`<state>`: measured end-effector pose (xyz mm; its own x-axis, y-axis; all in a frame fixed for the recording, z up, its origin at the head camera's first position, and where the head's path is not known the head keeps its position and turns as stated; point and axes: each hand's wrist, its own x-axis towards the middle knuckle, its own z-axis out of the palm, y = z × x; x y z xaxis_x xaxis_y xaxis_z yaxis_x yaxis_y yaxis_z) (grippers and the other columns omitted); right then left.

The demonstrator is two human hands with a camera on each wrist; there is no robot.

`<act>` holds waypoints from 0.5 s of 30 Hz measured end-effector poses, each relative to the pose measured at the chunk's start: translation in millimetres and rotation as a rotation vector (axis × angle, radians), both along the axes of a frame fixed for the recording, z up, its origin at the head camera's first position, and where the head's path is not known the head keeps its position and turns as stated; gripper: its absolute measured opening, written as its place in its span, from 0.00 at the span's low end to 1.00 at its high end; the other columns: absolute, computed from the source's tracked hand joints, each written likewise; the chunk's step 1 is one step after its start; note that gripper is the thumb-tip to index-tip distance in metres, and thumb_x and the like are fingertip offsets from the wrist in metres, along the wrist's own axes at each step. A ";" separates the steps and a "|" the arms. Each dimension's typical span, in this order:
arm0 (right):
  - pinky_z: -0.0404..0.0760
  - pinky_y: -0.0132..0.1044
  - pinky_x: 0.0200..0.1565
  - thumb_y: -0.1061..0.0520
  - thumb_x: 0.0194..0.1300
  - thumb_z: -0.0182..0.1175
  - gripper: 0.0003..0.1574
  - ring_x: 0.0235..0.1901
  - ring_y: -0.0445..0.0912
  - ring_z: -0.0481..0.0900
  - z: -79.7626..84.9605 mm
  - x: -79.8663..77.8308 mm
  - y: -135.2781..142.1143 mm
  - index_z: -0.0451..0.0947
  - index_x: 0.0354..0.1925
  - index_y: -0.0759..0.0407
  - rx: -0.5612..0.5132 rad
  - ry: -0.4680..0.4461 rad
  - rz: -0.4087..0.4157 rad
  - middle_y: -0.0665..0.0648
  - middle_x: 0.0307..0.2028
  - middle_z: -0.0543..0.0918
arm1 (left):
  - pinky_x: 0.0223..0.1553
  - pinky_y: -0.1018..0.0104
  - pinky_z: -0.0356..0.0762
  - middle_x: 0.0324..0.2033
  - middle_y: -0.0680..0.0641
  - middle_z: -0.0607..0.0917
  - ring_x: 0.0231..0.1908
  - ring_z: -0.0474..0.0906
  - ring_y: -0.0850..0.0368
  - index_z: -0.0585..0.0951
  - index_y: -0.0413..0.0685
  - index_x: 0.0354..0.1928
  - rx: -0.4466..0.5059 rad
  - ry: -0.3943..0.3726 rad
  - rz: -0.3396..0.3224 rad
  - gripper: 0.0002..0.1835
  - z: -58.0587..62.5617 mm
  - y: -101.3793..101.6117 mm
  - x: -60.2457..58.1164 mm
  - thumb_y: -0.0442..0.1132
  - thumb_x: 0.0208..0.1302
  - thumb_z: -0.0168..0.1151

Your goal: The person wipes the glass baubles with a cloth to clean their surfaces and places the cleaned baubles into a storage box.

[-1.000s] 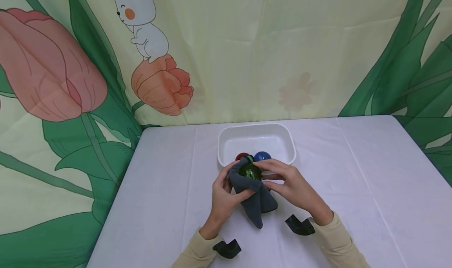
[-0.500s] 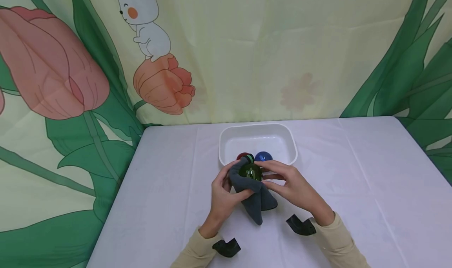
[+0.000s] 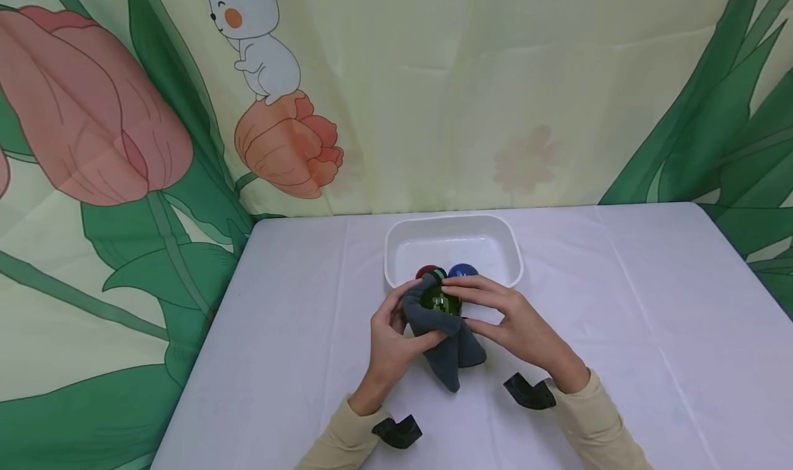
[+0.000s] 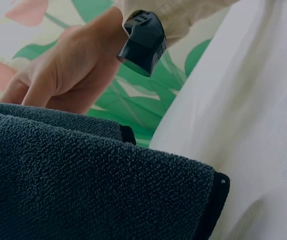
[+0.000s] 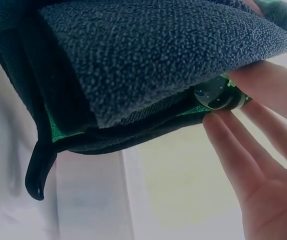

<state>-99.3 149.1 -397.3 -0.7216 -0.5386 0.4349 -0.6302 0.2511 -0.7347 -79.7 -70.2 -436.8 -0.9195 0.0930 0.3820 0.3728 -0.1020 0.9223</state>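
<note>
A shiny green ball sits in the folds of a dark grey-blue towel, in front of the tray. My left hand grips the towel from the left, its thumb across the front fold. From the right, my right hand holds the ball, fingertips on its upper side and thumb low by the towel's edge. In the right wrist view, the ball peeks out under the towel between fingers and thumb. The towel covers much of my left hand in the left wrist view.
Behind my hands stands a white tray with a red ball and a blue ball at its near side. A white cloth covers the table. A printed curtain hangs behind it. Black mounts sit at both wrists.
My right fingers have shifted up and over the green ball, with the middle finger now closer to the index. The left hand and towel stay nearly in place.
</note>
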 end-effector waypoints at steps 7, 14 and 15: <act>0.73 0.22 0.59 0.71 0.55 0.71 0.36 0.64 0.45 0.73 0.2 0.0 0.0 0.77 0.62 0.58 0.000 0.015 0.005 0.57 0.62 0.78 | 0.61 0.63 0.76 0.57 0.36 0.80 0.57 0.80 0.53 0.73 0.41 0.64 -0.009 0.000 0.002 0.37 -0.7 -0.2 0.6 0.37 0.52 0.78; 0.75 0.23 0.58 0.72 0.54 0.71 0.37 0.63 0.45 0.74 0.8 -0.5 0.3 0.77 0.62 0.58 0.003 0.021 0.007 0.57 0.61 0.78 | 0.61 0.62 0.76 0.57 0.38 0.81 0.56 0.80 0.53 0.73 0.42 0.64 -0.018 -0.016 0.006 0.37 -0.9 0.4 0.4 0.38 0.52 0.78; 0.75 0.23 0.58 0.72 0.53 0.71 0.37 0.63 0.45 0.74 0.7 -0.4 0.5 0.77 0.62 0.58 0.004 0.018 0.005 0.57 0.61 0.78 | 0.61 0.62 0.76 0.57 0.38 0.81 0.56 0.80 0.54 0.74 0.43 0.64 -0.019 -0.020 0.007 0.37 -1.0 0.5 0.2 0.38 0.51 0.78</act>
